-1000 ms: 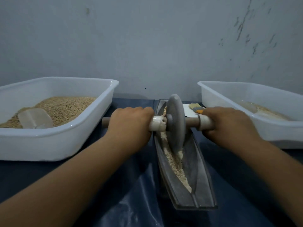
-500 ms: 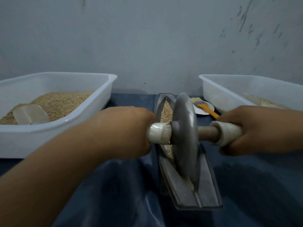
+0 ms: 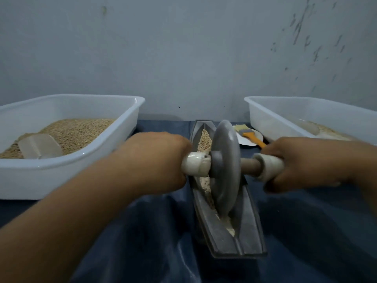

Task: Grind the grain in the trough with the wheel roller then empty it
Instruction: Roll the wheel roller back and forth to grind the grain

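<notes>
A long grey metal trough (image 3: 247, 235) lies lengthwise on the dark blue cloth in front of me. Whole grain (image 3: 204, 139) fills its far end; pale crushed grain lines the groove nearer me. The grey wheel roller (image 3: 225, 166) stands upright in the groove around the trough's middle. My left hand (image 3: 155, 162) grips the white-wrapped left end of its axle. My right hand (image 3: 306, 162) grips the right handle. Both forearms reach in from the bottom corners.
A white tub (image 3: 114, 148) at the left holds whole grain and a clear plastic scoop (image 3: 39, 147). At the right, a second white tub (image 3: 265, 117) holds some pale ground grain. Between trough and right tub, an orange-handled brush (image 3: 248, 134) lies on a small white plate (image 3: 247, 140).
The wheel rolled from the trough's far part toward me, then slightly back toward the middle. Both hands kept their grip on the axle throughout.
</notes>
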